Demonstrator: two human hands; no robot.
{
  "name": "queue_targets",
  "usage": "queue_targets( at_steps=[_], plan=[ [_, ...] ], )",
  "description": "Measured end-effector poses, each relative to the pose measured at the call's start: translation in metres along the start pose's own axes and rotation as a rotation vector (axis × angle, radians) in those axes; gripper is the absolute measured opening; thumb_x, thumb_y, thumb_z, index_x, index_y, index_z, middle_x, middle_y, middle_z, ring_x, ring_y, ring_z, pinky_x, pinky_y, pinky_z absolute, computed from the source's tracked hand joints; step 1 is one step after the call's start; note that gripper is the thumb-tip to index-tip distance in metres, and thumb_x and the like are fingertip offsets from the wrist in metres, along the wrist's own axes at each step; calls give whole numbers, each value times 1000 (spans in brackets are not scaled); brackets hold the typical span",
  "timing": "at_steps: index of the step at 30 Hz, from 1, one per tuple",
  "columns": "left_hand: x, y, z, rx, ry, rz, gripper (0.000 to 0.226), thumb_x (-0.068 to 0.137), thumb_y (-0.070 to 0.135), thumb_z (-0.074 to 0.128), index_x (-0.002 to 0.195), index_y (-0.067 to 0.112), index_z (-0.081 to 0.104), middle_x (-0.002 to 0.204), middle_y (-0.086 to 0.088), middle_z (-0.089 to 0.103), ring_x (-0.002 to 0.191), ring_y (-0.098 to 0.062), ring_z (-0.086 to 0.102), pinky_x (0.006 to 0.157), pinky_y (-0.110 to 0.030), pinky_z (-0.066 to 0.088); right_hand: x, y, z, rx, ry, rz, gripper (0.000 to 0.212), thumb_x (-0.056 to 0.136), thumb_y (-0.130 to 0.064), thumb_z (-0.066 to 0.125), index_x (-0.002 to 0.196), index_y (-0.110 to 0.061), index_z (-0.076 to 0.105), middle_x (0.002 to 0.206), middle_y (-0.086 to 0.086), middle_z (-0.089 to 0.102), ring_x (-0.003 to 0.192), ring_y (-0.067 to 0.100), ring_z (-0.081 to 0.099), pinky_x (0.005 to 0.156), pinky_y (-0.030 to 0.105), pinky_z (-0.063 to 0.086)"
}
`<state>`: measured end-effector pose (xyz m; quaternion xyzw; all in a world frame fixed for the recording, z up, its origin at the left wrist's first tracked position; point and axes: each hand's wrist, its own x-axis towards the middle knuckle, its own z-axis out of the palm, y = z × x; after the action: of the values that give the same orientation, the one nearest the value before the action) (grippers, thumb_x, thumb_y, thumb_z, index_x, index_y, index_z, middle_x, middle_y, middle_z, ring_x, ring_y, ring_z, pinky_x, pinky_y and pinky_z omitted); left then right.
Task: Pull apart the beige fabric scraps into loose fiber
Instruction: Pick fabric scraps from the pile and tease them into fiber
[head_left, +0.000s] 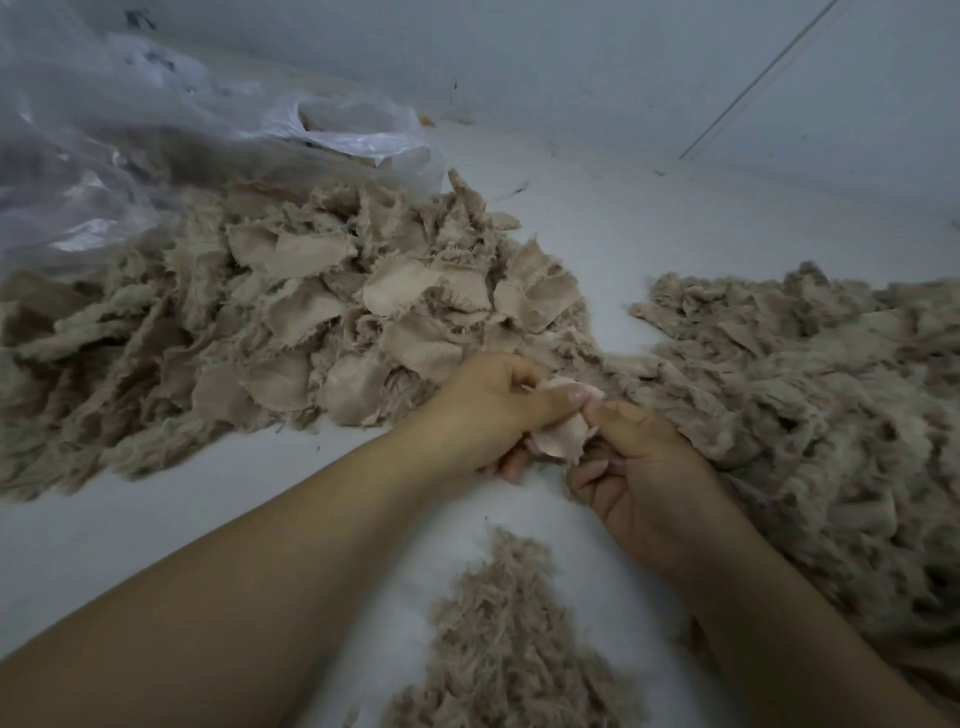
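A: What lies nearest, below the hands?

B: A small heap of loose fiber (506, 649), between the two forearms and apart from both hands, on the white surface (130, 519).

A: And the hands themselves?

B: The left hand (488, 415) and the right hand (641, 478) both grip one beige fabric scrap (558, 434). The left thumb presses along its top edge; the right thumb meets it tip to tip, and the scrap hangs between the two palms. The right fingers are curled under it (how far they catch the cloth is hard to tell in the dim light).

A: Beyond the left hand?

B: A broad pile of scraps (322, 306), frayed at the edges, starting just past the knuckles and spreading away to the left.

A: Beside the right hand?

B: A big mound of fluffy fiber (805, 395), just behind and outside it.

A: Farthest off?

B: A crumpled clear plastic bag (156, 130), beyond the scrap pile, against the wall.
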<state>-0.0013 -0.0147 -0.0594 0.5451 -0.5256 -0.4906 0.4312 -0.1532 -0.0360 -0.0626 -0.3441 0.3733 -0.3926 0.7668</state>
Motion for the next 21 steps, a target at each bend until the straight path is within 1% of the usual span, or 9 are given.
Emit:
queue_targets(
  at_steps=[3, 6, 8, 9, 11, 13, 16, 19, 21],
  plan=[
    [-1, 1, -3, -88, 20, -27, 33, 94, 19, 64, 61, 21, 68, 45, -3, 55, 28, -11, 41, 32, -14, 27, 0, -1, -2, 14, -22, -3, 24, 77, -21, 61, 89, -1, 56, 56, 1, 55, 40, 2, 43, 38, 12, 34],
    [3, 8, -7, -546, 367, 89, 24, 100, 21, 54, 82, 7, 61, 56, -8, 60, 35, -15, 48, 35, -19, 31, 1, -1, -3, 92, 13, 25, 19, 82, -23, 60, 78, -5, 54, 48, -7, 33, 35, 1, 29, 37, 14, 34],
    [6, 14, -15, -862, 483, 240, 33, 105, 30, 40, 92, 5, 57, 76, -14, 66, 59, -23, 64, 45, -27, 47, 2, -1, -4, 101, 27, 34, 21, 92, -21, 55, 79, -4, 55, 50, -6, 31, 35, 1, 27, 37, 14, 34],
    [5, 15, -15, -892, 483, 287, 34, 104, 33, 38, 97, 5, 56, 84, -15, 67, 71, -26, 67, 53, -31, 53, 3, -1, -4, 101, 31, 34, 22, 95, -20, 53, 80, -4, 55, 50, -6, 31, 35, 1, 27, 37, 14, 34],
    [0, 13, -5, -641, 415, 261, 22, 100, 23, 47, 98, 6, 61, 83, -11, 67, 74, -29, 65, 61, -37, 56, 3, 0, -4, 107, 33, 34, 24, 97, -19, 50, 79, -4, 55, 51, -6, 30, 35, 1, 26, 37, 14, 33],
    [1, 6, 9, -99, 357, 203, 13, 96, 6, 53, 98, 7, 66, 81, -11, 66, 69, -27, 62, 65, -41, 57, 3, 0, -3, 115, 34, 32, 24, 97, -19, 50, 78, -5, 55, 50, -6, 29, 34, 1, 26, 37, 13, 31],
    [19, -1, 16, 710, 296, 284, 26, 90, 5, 55, 116, 7, 60, 114, -11, 59, 95, -25, 58, 84, -41, 51, 3, -1, -4, 128, 29, 34, 26, 99, -18, 48, 78, -5, 55, 49, -6, 29, 35, 1, 24, 34, 13, 26],
    [32, 1, 14, 1104, 242, 213, 28, 89, 9, 53, 116, 9, 51, 122, -10, 48, 98, -32, 58, 67, -41, 49, 3, -2, -4, 131, 40, 38, 26, 100, -17, 47, 80, -4, 56, 48, -7, 30, 35, 1, 23, 33, 13, 24],
    [34, -1, 14, 1238, 253, 199, 20, 90, 9, 49, 110, 11, 53, 117, -8, 47, 89, -31, 59, 52, -33, 34, 2, -3, -3, 139, 50, 40, 24, 101, -17, 47, 83, -4, 56, 47, -7, 32, 35, 1, 24, 33, 13, 24]
  ],
)
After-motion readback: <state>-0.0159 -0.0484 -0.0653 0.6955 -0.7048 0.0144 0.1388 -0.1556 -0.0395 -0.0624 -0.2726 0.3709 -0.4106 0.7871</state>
